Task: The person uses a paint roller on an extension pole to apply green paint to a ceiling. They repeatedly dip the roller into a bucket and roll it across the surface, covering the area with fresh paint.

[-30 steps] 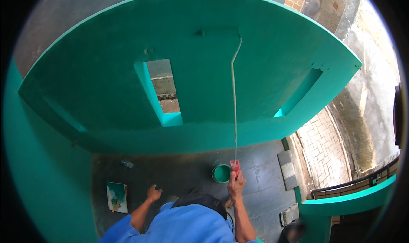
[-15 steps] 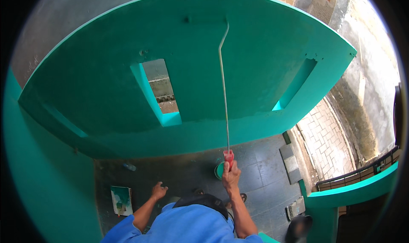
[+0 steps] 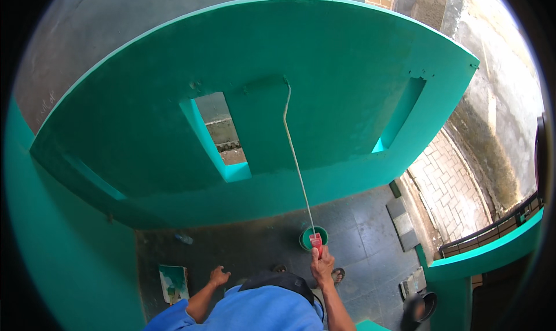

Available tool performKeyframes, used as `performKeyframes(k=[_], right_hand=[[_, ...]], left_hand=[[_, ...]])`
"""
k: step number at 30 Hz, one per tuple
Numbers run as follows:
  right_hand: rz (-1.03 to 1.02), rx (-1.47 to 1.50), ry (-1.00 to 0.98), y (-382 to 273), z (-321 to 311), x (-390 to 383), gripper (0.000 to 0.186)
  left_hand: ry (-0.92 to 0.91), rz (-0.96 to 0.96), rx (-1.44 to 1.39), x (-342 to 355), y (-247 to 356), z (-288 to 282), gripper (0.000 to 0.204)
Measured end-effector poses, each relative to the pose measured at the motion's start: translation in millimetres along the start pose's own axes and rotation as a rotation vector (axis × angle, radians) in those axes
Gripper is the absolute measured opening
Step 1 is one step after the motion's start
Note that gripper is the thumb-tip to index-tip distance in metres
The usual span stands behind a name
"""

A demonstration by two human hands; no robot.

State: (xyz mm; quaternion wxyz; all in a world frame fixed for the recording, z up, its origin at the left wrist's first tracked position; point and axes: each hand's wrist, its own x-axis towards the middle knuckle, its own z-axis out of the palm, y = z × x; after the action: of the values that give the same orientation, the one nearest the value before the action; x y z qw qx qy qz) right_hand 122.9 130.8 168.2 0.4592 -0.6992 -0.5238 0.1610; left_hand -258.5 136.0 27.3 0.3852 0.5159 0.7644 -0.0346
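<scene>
My right hand (image 3: 323, 265) is wrapped round the red handle of a long-framed paint roller (image 3: 295, 157). Its thin bent rod runs up to the roller head, which rests against the green wall (image 3: 260, 134) just right of a narrow window opening. The head is painted the same green and barely stands out. Below the handle, a green bucket (image 3: 305, 238) stands on the floor. Nothing is in my left hand (image 3: 219, 276), which hangs to the left with its fingers apart. On the floor beside it lies a paint-smeared white board or tray (image 3: 174, 282), with what looks like a brush on it.
A clear plastic bottle (image 3: 184, 239) lies on the dark tiled floor (image 3: 231, 244) near the wall's foot. Grey blocks (image 3: 401, 224) line the floor's right edge. Lower right, a dark round object (image 3: 425, 306) sits near another block. A low green wall (image 3: 486, 250) carries a railing.
The roller head has come down the wall and a little to the left. My right hand has dropped slightly toward me with the handle. My left hand stays free.
</scene>
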Motion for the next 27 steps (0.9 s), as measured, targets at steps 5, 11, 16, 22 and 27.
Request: performKeyframes(k=[5, 11, 16, 22, 27], right_hand=[[-0.106, 0.055, 0.083, -32.0, 11.6, 35.0, 0.028], [-0.141, 0.149, 0.088, -92.6, 23.7, 92.9, 0.028], [-0.077, 0.099, 0.028, -73.9, 37.7, 67.8, 0.027], [0.125, -0.085, -0.063, -0.2, 21.5, -12.4, 0.032], [0.171, -0.134, -0.101, 44.3, -27.1, -67.4, 0.031]], left_hand=[[0.006, -0.027, -0.026, 0.2, -6.5, -5.2, 0.062], [-0.014, -0.045, -0.032, -2.6, -17.8, 1.8, 0.063], [-0.029, -0.049, -0.071, 0.4, -15.1, 11.0, 0.063], [-0.048, -0.04, -0.028, -2.2, -5.8, 14.4, 0.06], [-0.1, 0.03, -0.043, 26.0, -3.5, 33.6, 0.055]])
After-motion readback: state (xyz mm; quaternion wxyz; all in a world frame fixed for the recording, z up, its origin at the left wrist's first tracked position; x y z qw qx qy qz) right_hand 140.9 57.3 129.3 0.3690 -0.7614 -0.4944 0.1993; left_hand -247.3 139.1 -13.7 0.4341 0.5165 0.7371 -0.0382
